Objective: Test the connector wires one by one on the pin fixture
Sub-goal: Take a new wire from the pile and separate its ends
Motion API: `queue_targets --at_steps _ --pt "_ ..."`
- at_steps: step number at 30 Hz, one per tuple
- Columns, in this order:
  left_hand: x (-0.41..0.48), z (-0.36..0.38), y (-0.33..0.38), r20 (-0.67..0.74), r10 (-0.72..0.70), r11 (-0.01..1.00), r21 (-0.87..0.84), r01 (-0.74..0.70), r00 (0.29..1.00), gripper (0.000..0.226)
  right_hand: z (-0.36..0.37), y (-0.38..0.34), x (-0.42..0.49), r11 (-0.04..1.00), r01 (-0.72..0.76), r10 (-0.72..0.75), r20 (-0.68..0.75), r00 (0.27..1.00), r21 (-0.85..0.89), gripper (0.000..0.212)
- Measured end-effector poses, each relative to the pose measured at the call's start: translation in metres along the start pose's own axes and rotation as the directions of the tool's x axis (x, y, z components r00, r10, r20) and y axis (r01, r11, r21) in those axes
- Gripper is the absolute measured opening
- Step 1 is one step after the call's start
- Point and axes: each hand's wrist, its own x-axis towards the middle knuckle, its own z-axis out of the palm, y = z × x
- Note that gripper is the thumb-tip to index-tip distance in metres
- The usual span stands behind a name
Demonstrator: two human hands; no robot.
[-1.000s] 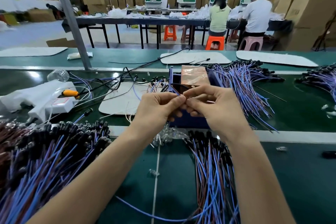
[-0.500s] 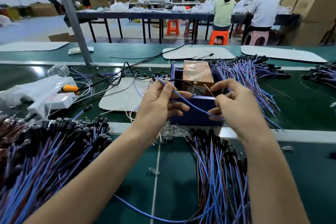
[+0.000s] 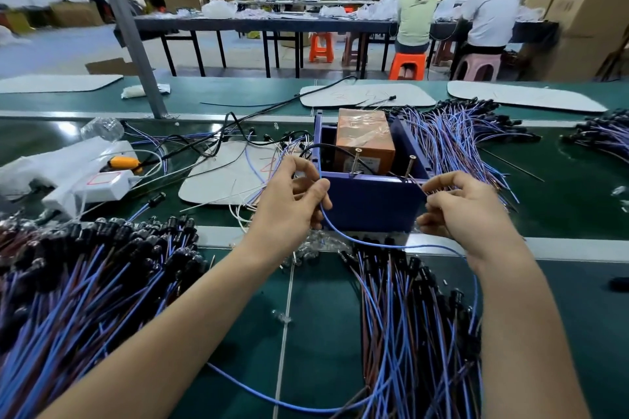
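Our left hand [image 3: 292, 204] pinches a blue connector wire [image 3: 371, 243] beside the left front corner of the pin fixture [image 3: 371, 204]. The wire sags across the fixture's front toward our right hand [image 3: 468, 211], whose curled fingers pinch a thin strand [image 3: 417, 184] near the right pin [image 3: 410, 165]. A wire bundle [image 3: 408, 316] lies below.

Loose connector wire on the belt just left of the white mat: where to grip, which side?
Take the loose connector wire by its black plug, the thick, likely stiff end, from above, fingers across its axis. It lies flat on the belt, apart from the big pile, thin lead trailing lower left; nothing overhangs it.
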Motion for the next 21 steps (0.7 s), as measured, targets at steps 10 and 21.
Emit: queue_targets --at_steps 10,21 --pt "-0.0007 0.0046 -0.0059 0.083 0.013 0.997 0.075 -0.019 0.996 0.023 0.0021 0.0019 0.0005 1.0 0.008 -0.008 0.038 0.999 0.006 0.024" --pt "-0.0018 0.0058 -0.01 0.109 0.034 0.981 0.188 -0.054 0.993 0.019 -0.0059 -0.003 -0.0048 0.999 0.009 -0.012 0.08 0.997 0.036 0.026"
